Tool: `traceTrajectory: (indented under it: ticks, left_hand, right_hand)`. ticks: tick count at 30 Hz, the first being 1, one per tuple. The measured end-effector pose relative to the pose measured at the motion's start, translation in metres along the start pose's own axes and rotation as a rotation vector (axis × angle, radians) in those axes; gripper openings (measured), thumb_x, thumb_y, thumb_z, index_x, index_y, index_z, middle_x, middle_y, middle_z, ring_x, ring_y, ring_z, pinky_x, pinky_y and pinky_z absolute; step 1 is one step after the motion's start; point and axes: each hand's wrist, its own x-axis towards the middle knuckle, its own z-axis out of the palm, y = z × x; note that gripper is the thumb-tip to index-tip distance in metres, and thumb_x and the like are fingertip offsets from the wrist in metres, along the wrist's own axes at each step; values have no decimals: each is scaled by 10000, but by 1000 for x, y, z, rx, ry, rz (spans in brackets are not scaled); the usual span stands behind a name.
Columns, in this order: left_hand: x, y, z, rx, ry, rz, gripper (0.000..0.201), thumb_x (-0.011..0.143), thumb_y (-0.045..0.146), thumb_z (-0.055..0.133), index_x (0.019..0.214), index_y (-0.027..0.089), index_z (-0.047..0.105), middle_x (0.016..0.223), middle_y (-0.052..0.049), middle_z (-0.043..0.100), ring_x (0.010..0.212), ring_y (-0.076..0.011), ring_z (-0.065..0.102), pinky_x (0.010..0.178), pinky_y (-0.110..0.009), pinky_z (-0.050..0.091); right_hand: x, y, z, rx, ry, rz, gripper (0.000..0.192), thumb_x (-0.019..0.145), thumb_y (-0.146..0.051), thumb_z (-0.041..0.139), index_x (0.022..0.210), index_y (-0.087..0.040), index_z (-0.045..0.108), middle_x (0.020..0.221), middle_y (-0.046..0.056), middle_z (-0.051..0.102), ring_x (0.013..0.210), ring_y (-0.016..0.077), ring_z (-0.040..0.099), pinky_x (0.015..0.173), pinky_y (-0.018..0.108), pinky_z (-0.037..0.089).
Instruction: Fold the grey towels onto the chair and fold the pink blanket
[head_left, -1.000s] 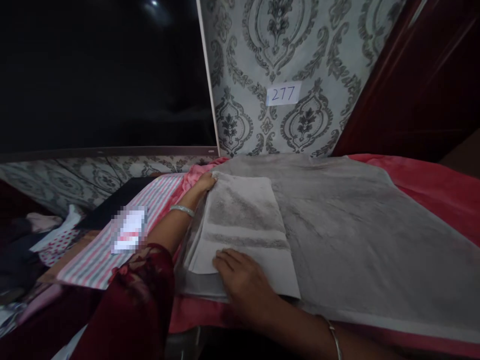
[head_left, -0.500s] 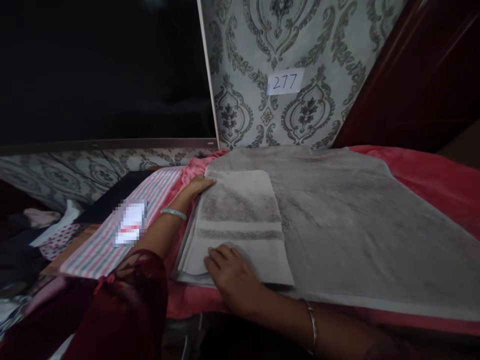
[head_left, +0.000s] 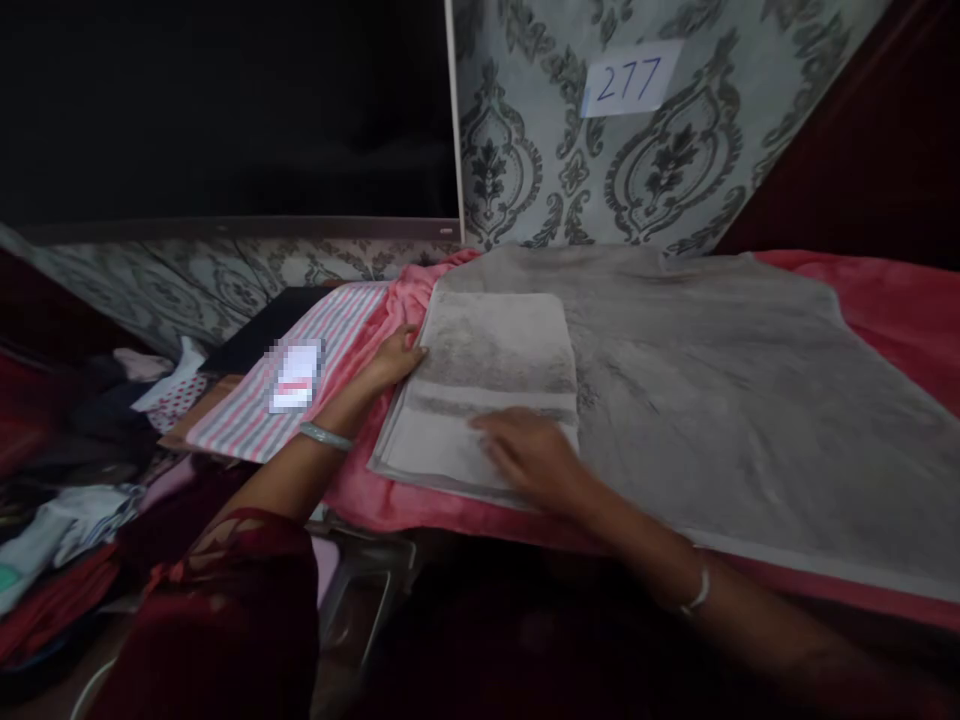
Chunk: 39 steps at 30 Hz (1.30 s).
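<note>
pressing flat on the folded grey towel (head_left: 491, 385), your right hand (head_left: 534, 460) lies open, blurred, near its front edge, while your left hand (head_left: 395, 355) rests fingers-extended on its left edge. the towel sits at the left end of the spread grey cloth (head_left: 712, 400) over the pink bed cover (head_left: 885, 300), long axis running away from you. fingertips are hard to make out.

Grey towel (head_left: 495, 350), pink blanket (head_left: 885, 300), striped cloth (head_left: 300, 385)
</note>
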Motion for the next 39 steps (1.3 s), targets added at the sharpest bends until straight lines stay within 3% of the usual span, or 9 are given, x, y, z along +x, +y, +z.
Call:
traceTrajectory:
  ticks: [4,9,13,18,24,28,31,36,39]
  left_hand:
    - [-48,-3,1,60,-68,63,890,815,388,667,1571,127,278,1275,-166,663,1134,-307,654,962,-454,535]
    - [-92,-6,11,287,29,145,727,873,217,514,1565,168,296,1450,-159,566,1292,-313,575,1092,-480,447]
    - [-89,-17,8,266,-25,80,619,897,182,406,1513,137,378,1331,-145,652,1227,-268,621,1069,-449,469]
    - [-85,-27,2,266,-46,111,579,907,224,384,1475,119,420,1243,-128,691,1166,-248,647,1041,-439,493]
    - [-96,2,1,595,1,78,552,945,193,339,1483,119,435,1369,-207,600,1155,-300,654,1001,-472,509]
    - [-100,17,15,757,102,305,566,961,344,439,1499,165,451,1569,-203,413,1430,-378,417,1130,-557,390]
    - [-99,1,34,767,47,416,623,957,471,471,1526,219,432,1642,-155,319,1523,-376,253,1174,-587,322]
    - [-99,-37,51,755,104,397,719,958,568,429,1540,146,408,1638,-204,307,1524,-382,251,1165,-561,350]
    - [-101,-34,45,751,76,373,725,955,567,433,1538,138,415,1634,-212,310,1513,-385,279,1168,-562,351]
  right_hand:
    - [-14,47,-34,-136,110,108,418,1027,-372,415,1325,-198,650,1265,109,701,1224,291,606,1041,503,486]
    - [-23,57,-18,-360,-128,136,583,1019,-505,414,1529,-227,463,1594,119,407,1502,362,282,1176,629,271]
    - [-26,47,-3,-404,-281,84,598,1018,-521,423,1570,-293,392,1645,76,314,1524,367,220,1198,646,188]
    - [-29,43,-8,-369,-348,59,594,1022,-498,442,1580,-310,363,1663,59,259,1539,343,181,1215,621,175]
    - [-29,34,-12,-293,-400,102,612,1013,-478,493,1578,-278,370,1672,83,206,1553,333,117,1230,611,132]
    - [-17,36,-23,-212,-422,48,579,1009,-512,494,1542,-293,441,1653,92,273,1543,311,185,1232,586,142]
    - [5,48,-34,-189,-373,28,546,1032,-518,433,1534,-307,451,1612,80,380,1526,284,249,1232,566,161]
    - [25,70,-26,-286,-349,86,694,1001,-600,444,1600,-273,314,1686,90,161,1560,326,65,1232,597,103]
    - [22,78,-17,-294,-396,93,703,996,-613,443,1602,-285,305,1686,81,155,1559,326,78,1230,607,104]
